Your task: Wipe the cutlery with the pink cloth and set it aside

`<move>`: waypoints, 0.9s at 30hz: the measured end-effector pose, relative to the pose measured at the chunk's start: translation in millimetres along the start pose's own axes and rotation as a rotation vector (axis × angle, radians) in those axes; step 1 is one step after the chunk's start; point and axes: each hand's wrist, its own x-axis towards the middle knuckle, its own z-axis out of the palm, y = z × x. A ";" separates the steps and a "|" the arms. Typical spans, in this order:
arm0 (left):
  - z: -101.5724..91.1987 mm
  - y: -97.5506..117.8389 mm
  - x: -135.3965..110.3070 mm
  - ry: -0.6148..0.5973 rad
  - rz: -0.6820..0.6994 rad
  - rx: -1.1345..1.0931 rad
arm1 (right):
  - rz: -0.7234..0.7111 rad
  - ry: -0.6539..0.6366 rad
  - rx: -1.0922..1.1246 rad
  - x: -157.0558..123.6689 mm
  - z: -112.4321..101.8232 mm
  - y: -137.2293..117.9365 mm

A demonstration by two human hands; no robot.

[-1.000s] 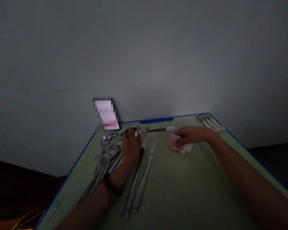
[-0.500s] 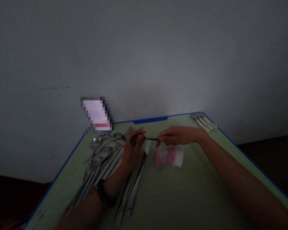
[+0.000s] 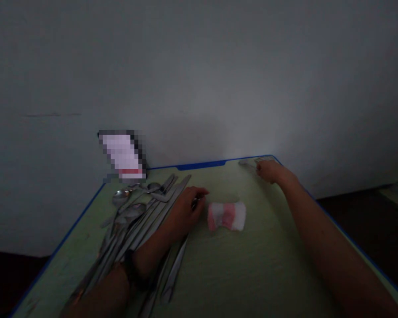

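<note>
My right hand (image 3: 268, 171) is closed around a spoon (image 3: 243, 163) at the far right corner of the table, with one end sticking out to the left and the rest hidden by my fingers. Under and beside that hand lie forks (image 3: 263, 159), mostly covered. My left hand (image 3: 189, 204) rests low over the blade of a table knife (image 3: 174, 274), its index finger stretched out and a gap showing between thumb and fingers. Just right of it is a folded pink and white cloth (image 3: 227, 216). Several more table knives (image 3: 161, 205) lie under and left of my left forearm.
Spoons (image 3: 121, 198) and other metal cutlery (image 3: 112, 243) lie in a loose pile on the left side. A blurred-out upright device (image 3: 122, 154) leans at the back left. The pale green table (image 3: 245, 265) has a blue rim and stands against a grey wall (image 3: 199, 88).
My right hand has carried the spoon away from my left hand to the far right corner, near the forks. My left hand has let go of the spoon's bowl and dropped over the knife.
</note>
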 end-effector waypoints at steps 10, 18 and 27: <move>0.3 -0.7 0.1 -0.048 -0.046 0.008 | 0.179 0.061 -0.029 1.0 10.7 -6.6; 2.8 -2.8 0.5 -0.067 -0.039 0.015 | 0.272 0.094 0.001 -0.1 10.5 1.0; 3.1 -4.1 0.8 -0.073 -0.031 0.030 | 0.333 0.095 0.048 -4.9 6.4 -1.2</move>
